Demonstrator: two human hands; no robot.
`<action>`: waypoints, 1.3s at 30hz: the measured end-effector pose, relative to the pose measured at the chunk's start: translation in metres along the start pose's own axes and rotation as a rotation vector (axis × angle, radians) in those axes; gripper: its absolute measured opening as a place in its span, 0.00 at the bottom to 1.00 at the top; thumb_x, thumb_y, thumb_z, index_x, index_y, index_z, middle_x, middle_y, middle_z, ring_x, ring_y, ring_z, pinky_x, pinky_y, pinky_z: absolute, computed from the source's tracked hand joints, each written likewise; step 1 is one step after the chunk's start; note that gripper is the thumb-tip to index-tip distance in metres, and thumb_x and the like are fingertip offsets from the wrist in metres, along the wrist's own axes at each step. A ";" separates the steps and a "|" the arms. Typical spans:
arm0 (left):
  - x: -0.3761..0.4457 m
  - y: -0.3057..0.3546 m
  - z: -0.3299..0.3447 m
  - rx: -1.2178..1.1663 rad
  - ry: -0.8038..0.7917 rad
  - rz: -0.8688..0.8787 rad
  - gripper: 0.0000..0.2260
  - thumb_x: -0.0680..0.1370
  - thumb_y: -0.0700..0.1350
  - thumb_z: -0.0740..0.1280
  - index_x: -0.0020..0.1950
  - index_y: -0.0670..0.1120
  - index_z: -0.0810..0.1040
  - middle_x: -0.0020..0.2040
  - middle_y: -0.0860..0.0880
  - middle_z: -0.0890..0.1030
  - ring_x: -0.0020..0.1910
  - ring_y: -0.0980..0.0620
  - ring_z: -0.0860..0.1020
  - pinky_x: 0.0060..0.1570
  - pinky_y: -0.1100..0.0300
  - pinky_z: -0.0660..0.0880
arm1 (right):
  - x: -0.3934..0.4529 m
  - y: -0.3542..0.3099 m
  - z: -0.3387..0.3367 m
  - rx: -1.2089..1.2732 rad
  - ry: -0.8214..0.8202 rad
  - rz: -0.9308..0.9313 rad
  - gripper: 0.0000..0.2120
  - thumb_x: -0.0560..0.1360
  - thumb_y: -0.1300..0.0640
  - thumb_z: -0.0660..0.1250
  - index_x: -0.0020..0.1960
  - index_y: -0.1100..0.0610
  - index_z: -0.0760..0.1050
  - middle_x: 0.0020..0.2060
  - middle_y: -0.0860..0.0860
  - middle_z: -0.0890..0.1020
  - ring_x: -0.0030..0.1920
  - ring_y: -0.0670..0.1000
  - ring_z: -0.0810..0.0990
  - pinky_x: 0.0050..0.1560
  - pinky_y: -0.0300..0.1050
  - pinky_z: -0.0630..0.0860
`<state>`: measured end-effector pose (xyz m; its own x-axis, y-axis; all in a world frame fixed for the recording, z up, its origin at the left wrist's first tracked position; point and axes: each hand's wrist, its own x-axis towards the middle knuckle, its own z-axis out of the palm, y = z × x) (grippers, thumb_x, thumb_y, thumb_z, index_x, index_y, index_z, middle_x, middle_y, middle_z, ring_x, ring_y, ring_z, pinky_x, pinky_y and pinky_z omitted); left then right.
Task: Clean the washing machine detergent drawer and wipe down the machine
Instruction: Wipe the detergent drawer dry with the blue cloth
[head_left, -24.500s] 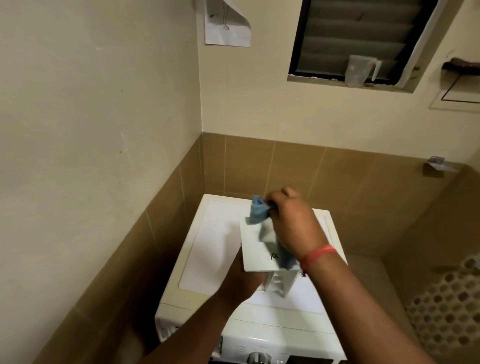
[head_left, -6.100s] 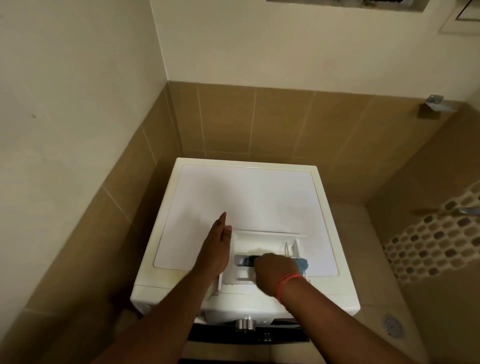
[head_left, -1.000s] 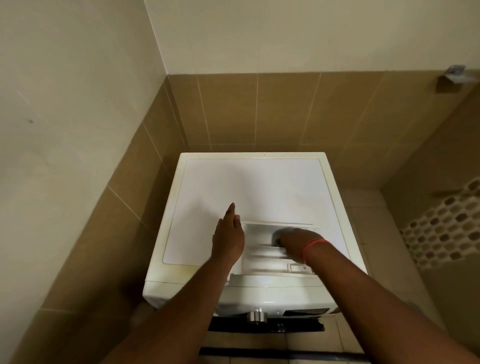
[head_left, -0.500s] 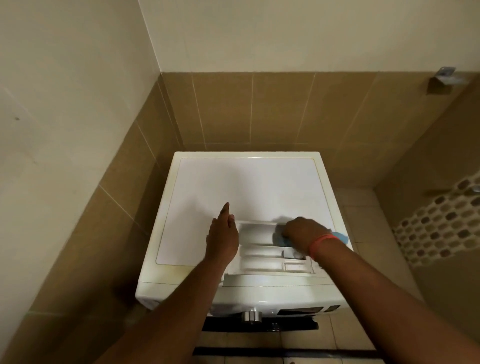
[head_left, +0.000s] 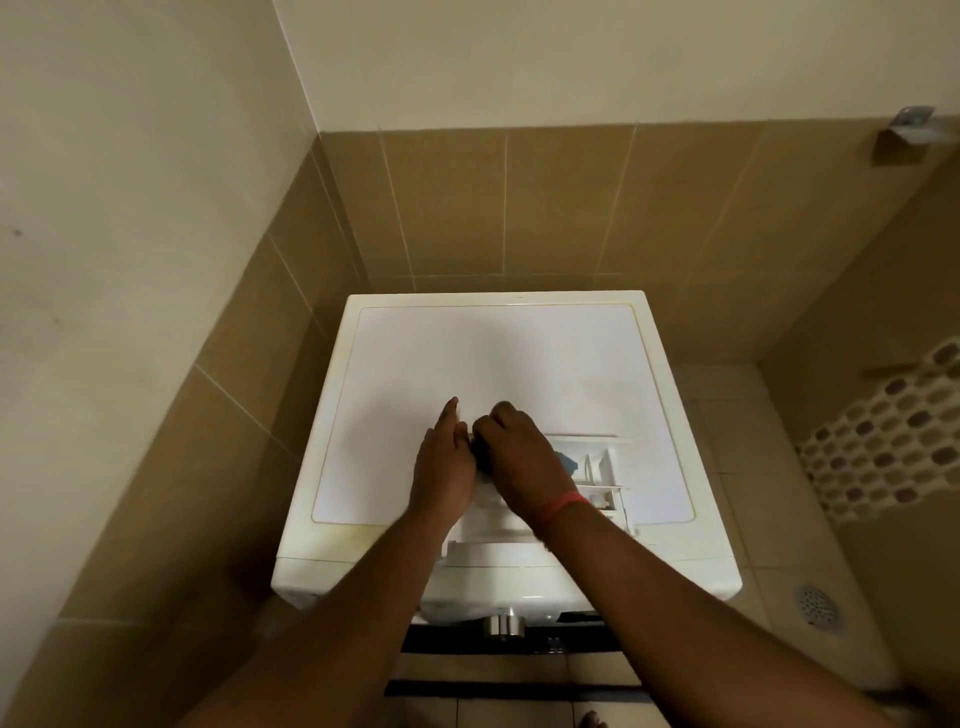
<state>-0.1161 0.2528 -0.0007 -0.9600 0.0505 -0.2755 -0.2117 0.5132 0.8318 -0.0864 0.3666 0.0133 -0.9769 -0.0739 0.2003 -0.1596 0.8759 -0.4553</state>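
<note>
Our right hand (head_left: 519, 462) grips blue cloth (head_left: 567, 460) inside detergent drawer (head_left: 605, 467) atop washing machine (head_left: 498, 358); left hand (head_left: 442, 467) flat, open beside it. No readable writing.

White washer (head_left: 483, 364) set in a tiled corner on the floor (head_left: 727, 415), flat top bare toward the back, with the drawer (head_left: 597, 467) lying on its front right part, compartments up, a blue cloth (head_left: 567, 461) tucked inside, left grip (head_left: 441, 470) flat on the top beside it.

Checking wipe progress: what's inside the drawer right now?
The drawer lies on the machine. Inside: white dividers at its right end and a blue cloth under the right hand. The hands cover the left compartments.
</note>
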 end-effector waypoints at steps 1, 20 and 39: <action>0.000 -0.001 0.000 -0.006 -0.004 0.002 0.20 0.85 0.49 0.51 0.77 0.60 0.58 0.70 0.46 0.73 0.67 0.46 0.73 0.68 0.47 0.70 | 0.004 0.004 0.001 -0.043 -0.017 -0.044 0.09 0.67 0.67 0.72 0.42 0.57 0.74 0.40 0.54 0.74 0.37 0.51 0.71 0.37 0.41 0.65; 0.003 0.000 0.002 0.118 0.036 0.024 0.20 0.84 0.52 0.48 0.77 0.61 0.55 0.70 0.46 0.72 0.73 0.43 0.65 0.70 0.40 0.64 | -0.017 0.083 -0.047 -0.192 -0.021 0.311 0.11 0.68 0.66 0.69 0.50 0.62 0.73 0.45 0.59 0.76 0.44 0.61 0.77 0.37 0.46 0.69; 0.000 0.007 0.003 0.084 0.079 0.004 0.20 0.85 0.49 0.50 0.78 0.58 0.58 0.69 0.44 0.73 0.65 0.44 0.74 0.66 0.49 0.70 | -0.057 0.105 -0.051 -0.199 -0.241 0.312 0.14 0.74 0.61 0.68 0.60 0.56 0.79 0.58 0.54 0.72 0.57 0.58 0.73 0.52 0.42 0.72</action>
<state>-0.1174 0.2590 0.0039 -0.9729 -0.0129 -0.2309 -0.1949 0.5829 0.7888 -0.0406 0.4865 -0.0016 -0.9829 0.1207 -0.1391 0.1561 0.9469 -0.2812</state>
